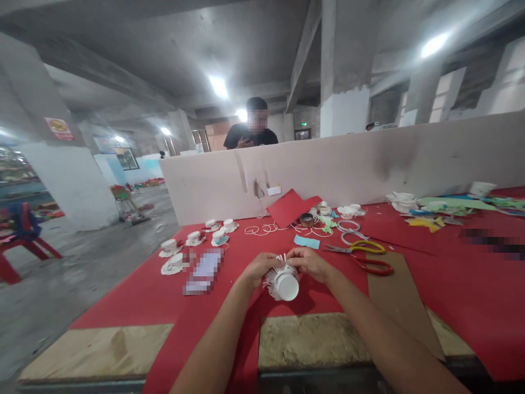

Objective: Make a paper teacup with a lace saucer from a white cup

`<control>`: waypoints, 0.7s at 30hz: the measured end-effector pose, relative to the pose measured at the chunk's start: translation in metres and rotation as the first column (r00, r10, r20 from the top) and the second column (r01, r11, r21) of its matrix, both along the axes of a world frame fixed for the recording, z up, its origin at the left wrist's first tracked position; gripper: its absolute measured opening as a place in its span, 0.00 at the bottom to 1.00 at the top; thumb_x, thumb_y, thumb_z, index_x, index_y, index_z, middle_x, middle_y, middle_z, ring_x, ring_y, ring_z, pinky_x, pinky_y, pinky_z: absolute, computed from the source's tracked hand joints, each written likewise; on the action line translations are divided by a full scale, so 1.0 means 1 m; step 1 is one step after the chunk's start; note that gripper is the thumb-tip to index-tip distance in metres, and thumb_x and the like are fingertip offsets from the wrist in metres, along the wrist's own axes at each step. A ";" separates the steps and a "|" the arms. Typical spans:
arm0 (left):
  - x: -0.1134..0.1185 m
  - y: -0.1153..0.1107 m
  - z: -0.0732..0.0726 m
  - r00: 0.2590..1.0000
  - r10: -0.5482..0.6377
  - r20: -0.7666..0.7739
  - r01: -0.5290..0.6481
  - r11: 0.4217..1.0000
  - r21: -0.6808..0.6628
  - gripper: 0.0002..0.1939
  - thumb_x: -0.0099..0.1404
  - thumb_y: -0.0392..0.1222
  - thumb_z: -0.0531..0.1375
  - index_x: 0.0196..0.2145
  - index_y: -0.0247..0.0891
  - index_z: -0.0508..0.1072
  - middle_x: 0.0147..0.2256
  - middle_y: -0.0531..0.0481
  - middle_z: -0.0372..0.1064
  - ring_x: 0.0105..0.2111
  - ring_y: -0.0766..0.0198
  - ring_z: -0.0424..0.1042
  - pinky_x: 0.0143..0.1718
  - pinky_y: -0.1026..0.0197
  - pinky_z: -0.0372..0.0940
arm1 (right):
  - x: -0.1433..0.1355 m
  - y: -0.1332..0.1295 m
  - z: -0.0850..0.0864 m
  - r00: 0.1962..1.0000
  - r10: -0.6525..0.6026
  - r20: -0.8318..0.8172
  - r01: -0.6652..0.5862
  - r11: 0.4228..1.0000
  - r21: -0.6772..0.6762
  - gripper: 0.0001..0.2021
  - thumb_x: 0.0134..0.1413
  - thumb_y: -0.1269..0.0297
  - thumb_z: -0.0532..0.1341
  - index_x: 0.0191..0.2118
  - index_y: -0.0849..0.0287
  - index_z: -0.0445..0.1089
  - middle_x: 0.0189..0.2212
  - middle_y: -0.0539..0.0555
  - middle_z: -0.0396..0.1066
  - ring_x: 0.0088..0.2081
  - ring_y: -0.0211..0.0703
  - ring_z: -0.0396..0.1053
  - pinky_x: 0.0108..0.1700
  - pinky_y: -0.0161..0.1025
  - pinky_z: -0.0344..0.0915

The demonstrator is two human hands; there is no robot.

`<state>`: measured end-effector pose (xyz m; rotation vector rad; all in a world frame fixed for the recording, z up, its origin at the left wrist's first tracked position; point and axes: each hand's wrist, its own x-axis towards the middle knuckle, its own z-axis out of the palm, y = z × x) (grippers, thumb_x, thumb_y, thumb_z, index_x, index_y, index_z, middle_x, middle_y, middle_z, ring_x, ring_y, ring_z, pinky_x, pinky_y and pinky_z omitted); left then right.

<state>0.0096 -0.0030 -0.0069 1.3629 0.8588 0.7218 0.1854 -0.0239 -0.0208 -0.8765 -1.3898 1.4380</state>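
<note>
A white paper cup [287, 287] with its side cut into a fringe of narrow strips is held up over the red table covering, its round base facing me. My left hand [266, 268] grips the fringe on the left, fingers closed. From the right, my right hand [310, 264] pinches the strips near the top. Several strips stick up between the two hands. Just beyond them lies a light blue paper piece [307, 242]. To the right rest scissors with yellow and red handles [371, 266], blades open.
Several fringed cups [172, 264] stand at left near a blurred rectangular item [204, 272]. Brown cardboard [394, 290] lies at right. Behind are a tape roll [307, 220], red paper [289, 207], stacked cups and coloured scraps [426, 223], and a pale partition [336, 169] with a person [238, 137] beyond.
</note>
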 end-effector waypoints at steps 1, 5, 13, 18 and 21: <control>0.000 0.000 0.000 1.000 -0.001 0.001 0.001 1.000 -0.003 0.10 0.42 0.40 0.63 0.22 0.30 0.70 0.17 0.52 0.64 0.16 0.71 0.60 0.20 0.67 0.52 | 0.000 0.001 -0.001 1.000 0.002 0.004 -0.002 1.000 0.010 0.11 0.36 0.63 0.66 0.28 0.63 0.68 0.22 0.47 0.66 0.22 0.32 0.62 0.25 0.31 0.58; 0.001 0.001 0.000 1.000 -0.003 -0.006 0.003 1.000 -0.020 0.10 0.41 0.40 0.63 0.22 0.30 0.69 0.18 0.52 0.64 0.17 0.71 0.60 0.20 0.67 0.52 | 0.002 0.003 -0.002 0.999 -0.005 0.036 0.002 0.996 0.091 0.11 0.37 0.65 0.65 0.30 0.61 0.68 0.24 0.47 0.67 0.23 0.32 0.62 0.26 0.31 0.59; 0.001 0.003 -0.001 0.999 0.052 -0.010 -0.052 0.996 -0.070 0.07 0.40 0.38 0.61 0.19 0.32 0.68 0.15 0.54 0.61 0.15 0.72 0.58 0.19 0.67 0.50 | 0.003 0.003 0.003 0.976 -0.071 0.206 0.002 0.948 0.318 0.06 0.40 0.67 0.63 0.29 0.62 0.69 0.24 0.49 0.69 0.26 0.36 0.66 0.31 0.34 0.62; 0.000 0.003 -0.001 0.997 0.076 0.009 -0.075 0.991 -0.108 0.06 0.41 0.37 0.61 0.19 0.32 0.68 0.14 0.55 0.61 0.15 0.72 0.58 0.18 0.67 0.51 | 0.003 0.000 0.004 0.932 -0.181 0.315 0.008 0.877 0.481 0.09 0.47 0.64 0.59 0.33 0.62 0.74 0.27 0.53 0.72 0.29 0.40 0.68 0.34 0.37 0.64; -0.001 0.004 -0.002 0.995 0.103 0.016 -0.100 0.986 -0.134 0.05 0.41 0.37 0.60 0.19 0.32 0.68 0.15 0.54 0.62 0.15 0.71 0.58 0.18 0.66 0.51 | 0.001 -0.004 0.005 0.878 -0.304 0.369 -0.016 0.753 0.658 0.10 0.49 0.64 0.58 0.35 0.59 0.76 0.30 0.55 0.73 0.32 0.42 0.69 0.36 0.38 0.64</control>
